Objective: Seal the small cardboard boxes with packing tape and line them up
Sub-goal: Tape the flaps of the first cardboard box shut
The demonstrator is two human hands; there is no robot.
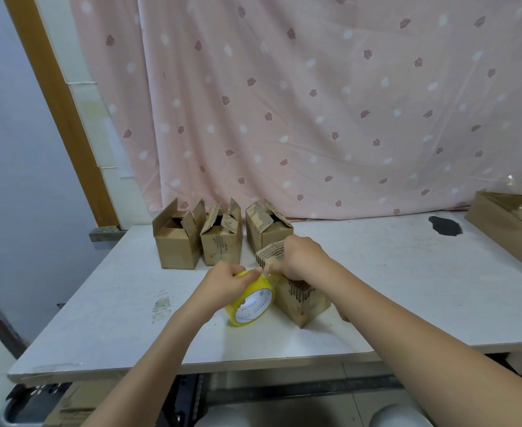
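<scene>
Two hands work near the middle of the worktop, a little back from its front edge. The left hand curls over the top of the yellow tape roll, which stands on edge on the worktop, touching the near box on its left side. The right hand lies on top of that box with fingers bent down, and its thumb and forefinger seem to pinch the clear free end of tape against the box's left edge; the exact contact is too small to tell. The box's flaps look shut under the hand.

To do this step well, I judge the right hand should pin the tape end firmly while the left draws the roll away along the seam, keeping the strip taut and centred so it bridges both flaps without wrinkles.

Further back, toward the far left corner, three open boxes stand in a row, flaps up, not yet sealed. A shallow cardboard tray sits at the right edge, and a pink curtain hangs behind.
</scene>
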